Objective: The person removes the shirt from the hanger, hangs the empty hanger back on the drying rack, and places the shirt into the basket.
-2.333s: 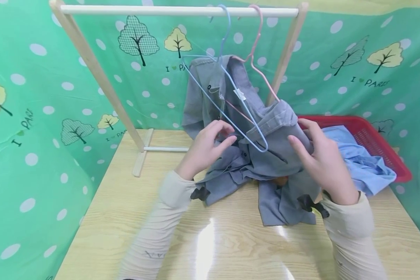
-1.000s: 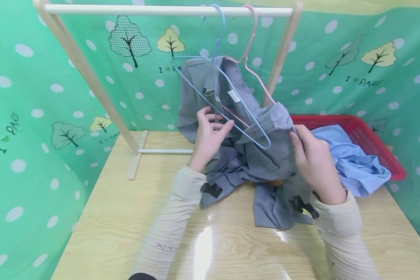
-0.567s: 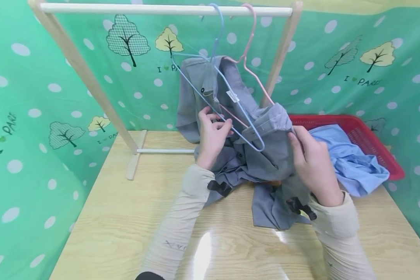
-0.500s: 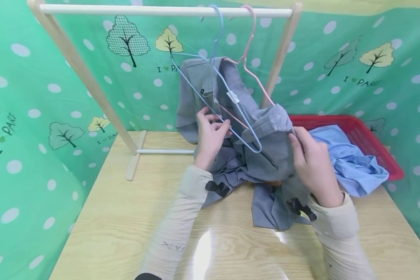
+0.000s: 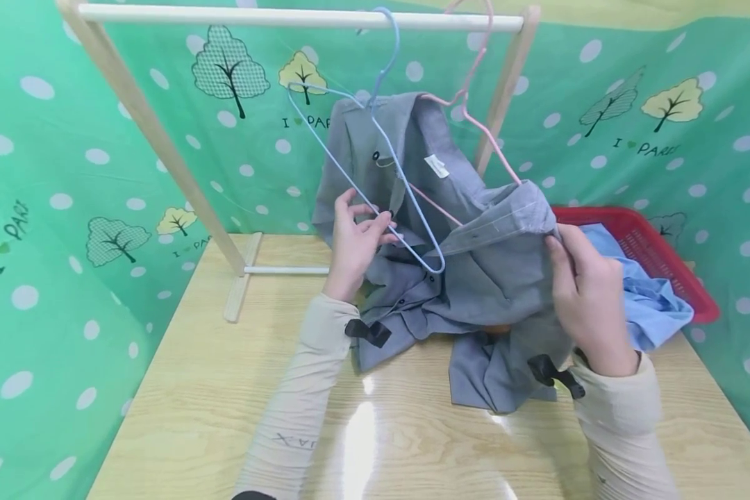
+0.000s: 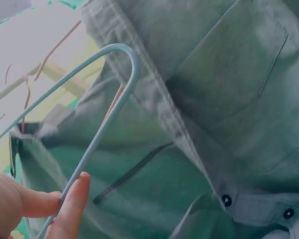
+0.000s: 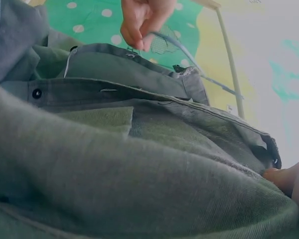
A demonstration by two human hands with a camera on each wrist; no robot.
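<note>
A grey button-up shirt hangs half-open on a pink hanger, its lower part draped on the table. In front of it a blue hanger hooks over the rack's bar, with no garment on it. My left hand pinches the blue hanger's bottom bar between thumb and finger, plain in the left wrist view, where the hanger stands before the cloth. My right hand grips the shirt near its collar and shoulder; in the right wrist view only part of that hand shows beside the cloth.
A wooden rack with a white bar stands at the back of the table. At the right a red basket holds a light blue garment. Patterned green cloth surrounds the table. A small orange thing peeks from under the shirt.
My right hand now grips the shirt and has pulled it and the pink hanger right. My left hand now pinches the blue hanger and has drawn it left, apart from the pink one.
</note>
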